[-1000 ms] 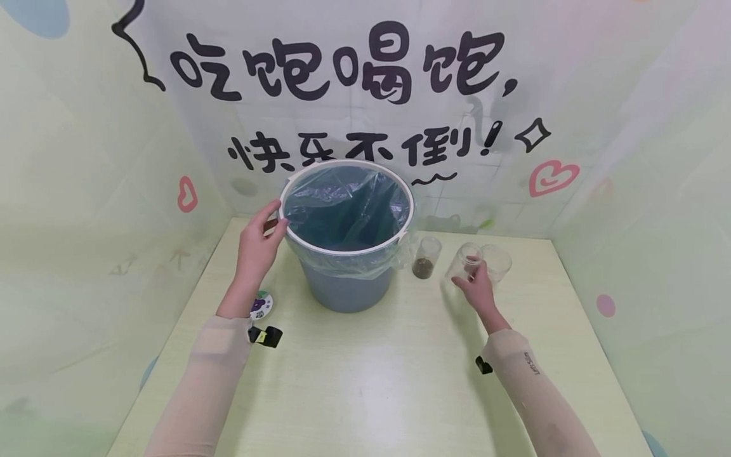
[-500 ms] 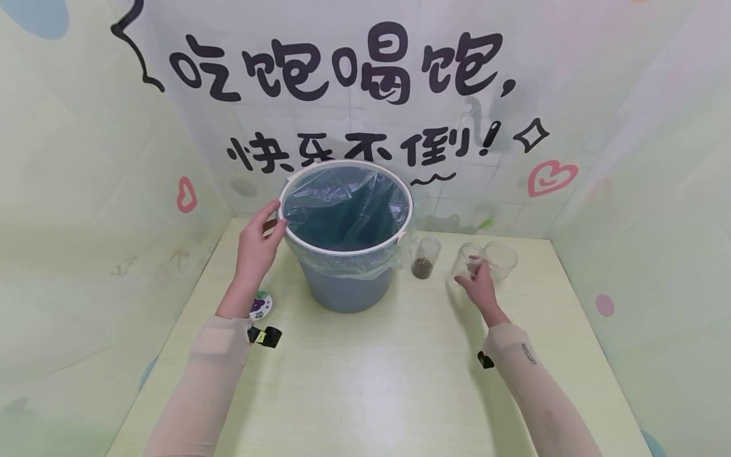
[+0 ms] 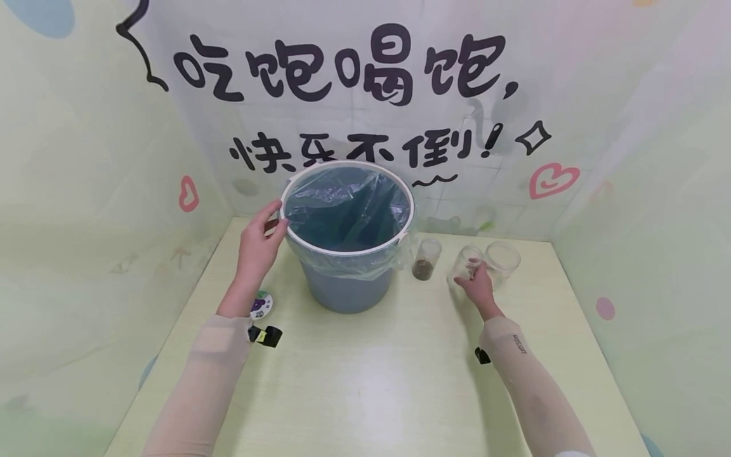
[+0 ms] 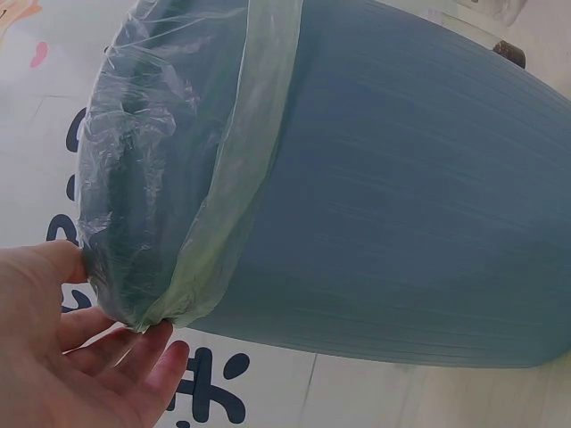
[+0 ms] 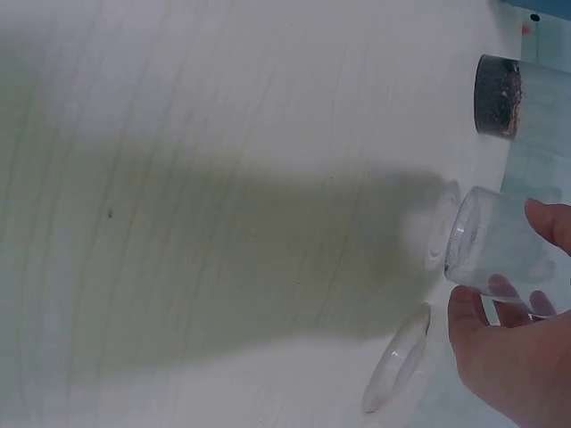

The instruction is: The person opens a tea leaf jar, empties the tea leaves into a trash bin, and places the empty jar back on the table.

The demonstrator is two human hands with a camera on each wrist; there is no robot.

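Note:
A blue-grey trash can stands on the table, lined with a thin clear bag folded over its white rim. My left hand holds the left side of the rim, the thumb at the top edge and the fingers at the bag's gathered fold. On the right, my right hand grips a clear, see-through jar between thumb and fingers, its base close over the tabletop. Right beside that jar is a wider clear cup. Between can and held jar stands a small clear jar with dark brown contents.
A round sticker-like disc in white and purple lies by the left forearm. Printed cloth walls enclose the light wooden table at the back and both sides.
The right hand and its clear jar have shifted only slightly. The wider clear cup beside it sits a little farther right than before. The left hand stays on the rim.

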